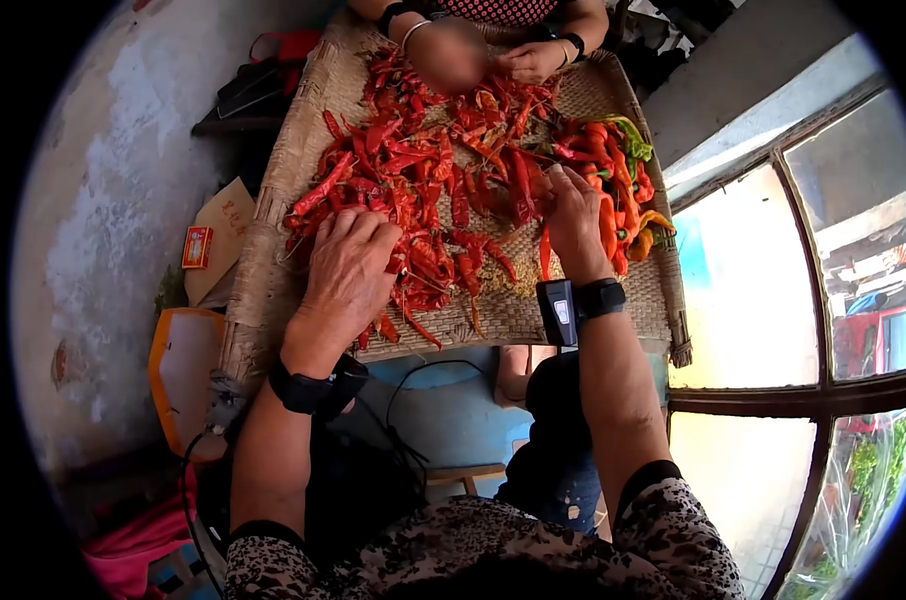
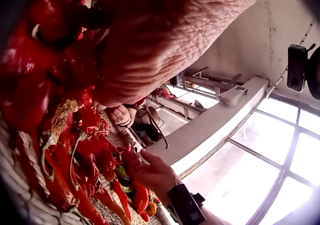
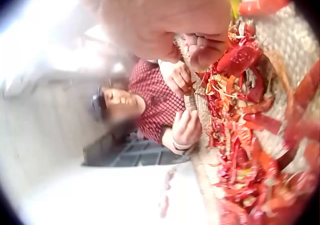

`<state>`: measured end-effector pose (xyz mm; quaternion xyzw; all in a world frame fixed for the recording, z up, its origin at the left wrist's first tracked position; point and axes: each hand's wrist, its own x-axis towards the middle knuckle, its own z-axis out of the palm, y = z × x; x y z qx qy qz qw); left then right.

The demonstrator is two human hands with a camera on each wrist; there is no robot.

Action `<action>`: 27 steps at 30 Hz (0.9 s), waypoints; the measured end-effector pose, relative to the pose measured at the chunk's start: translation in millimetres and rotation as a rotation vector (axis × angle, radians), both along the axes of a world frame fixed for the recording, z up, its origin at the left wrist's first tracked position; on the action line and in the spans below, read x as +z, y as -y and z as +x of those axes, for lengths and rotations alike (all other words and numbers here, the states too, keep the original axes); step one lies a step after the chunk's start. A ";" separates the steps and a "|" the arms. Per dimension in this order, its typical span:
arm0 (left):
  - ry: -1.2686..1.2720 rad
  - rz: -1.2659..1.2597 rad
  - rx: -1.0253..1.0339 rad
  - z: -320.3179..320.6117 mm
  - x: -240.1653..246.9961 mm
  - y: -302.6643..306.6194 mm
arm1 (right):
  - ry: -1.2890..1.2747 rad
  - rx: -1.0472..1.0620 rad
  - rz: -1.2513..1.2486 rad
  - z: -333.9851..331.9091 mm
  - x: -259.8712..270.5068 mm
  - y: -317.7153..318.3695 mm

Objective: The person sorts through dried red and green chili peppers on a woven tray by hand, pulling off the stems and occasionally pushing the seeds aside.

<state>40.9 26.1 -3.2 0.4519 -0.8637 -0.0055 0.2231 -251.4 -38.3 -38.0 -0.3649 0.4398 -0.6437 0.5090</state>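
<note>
A: Where are our wrinkled dried red chillies (image 1: 413, 170)?
B: Spread thin on the flat woven straw tray (image 1: 268, 250), probably so each shows. Our left hand (image 1: 348, 265) lies flat on them, fingers relaxed. Our right hand (image 1: 573, 215) curls among them, but we cannot tell its grip.

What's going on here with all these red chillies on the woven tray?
Two people are working over a pile of red chillies spread on a woven tray. The wearer's left hand rests on them; the right hand has fingers curled among them, beside a heap of orange and green chillies. The person opposite holds one in both hands.
</note>
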 end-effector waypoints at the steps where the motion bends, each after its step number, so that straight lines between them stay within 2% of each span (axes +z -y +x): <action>1: -0.007 0.005 -0.014 -0.5 1.2 -1.2 | -0.303 -0.001 0.036 11.6 3.3 -3.1; 2: -0.003 0.005 -0.014 -1.7 1.4 -1.9 | -0.748 -0.024 0.021 20.4 -3.2 0.7; 3: 0.003 0.007 -0.012 -3.1 1.5 -2.2 | -1.069 0.047 -0.088 30.0 2.3 -1.2; 5: 0.015 0.008 -0.013 -2.8 0.8 -0.8 | -1.589 -0.015 -0.130 46.7 -3.8 -2.2; 6: 0.014 0.009 -0.014 -2.4 -0.6 -0.2 | -1.584 -0.016 -0.127 54.9 -2.5 -2.6; 8: 0.019 0.010 -0.015 -1.0 -1.0 0.3 | -1.528 0.110 0.069 70.2 2.3 -1.5; 11: -0.001 0.020 -0.020 -0.2 1.8 -0.7 | -1.626 0.071 0.156 84.3 -6.4 5.0; 12: -0.016 0.028 -0.030 0.7 2.6 -1.0 | -1.559 0.170 0.120 81.5 -10.0 13.6; 13: -0.033 0.035 -0.037 1.7 3.2 -1.4 | -1.561 0.172 0.117 82.0 -20.5 16.0; 15: -0.039 0.028 -0.026 2.7 0.3 -1.5 | -1.512 0.074 -0.086 85.1 -32.6 17.1; 16: -0.044 0.021 -0.025 3.3 -1.6 -1.6 | -1.515 0.076 -0.090 84.7 -33.5 15.7; 18: -0.052 0.014 -0.021 4.5 -2.0 -2.4 | -1.361 -0.009 -0.230 79.4 -31.2 11.2; 19: -0.055 0.020 -0.018 4.9 -1.5 -2.9 | -1.366 -0.005 -0.236 75.8 -20.2 10.7; 21: -0.059 0.026 -0.017 5.3 -1.7 -3.4 | -1.149 -0.115 -0.314 61.5 5.6 9.2; 23: -0.048 0.018 -0.018 4.3 -3.3 -2.9 | -1.015 -0.222 -0.363 44.2 22.2 3.8; 25: -0.035 0.018 -0.014 1.6 -3.4 -2.7 | -1.091 -0.308 -0.185 18.5 24.3 0.6; 27: -0.023 0.020 -0.011 -1.2 -3.8 -2.8 | -1.032 -0.344 -0.228 -7.0 10.8 4.9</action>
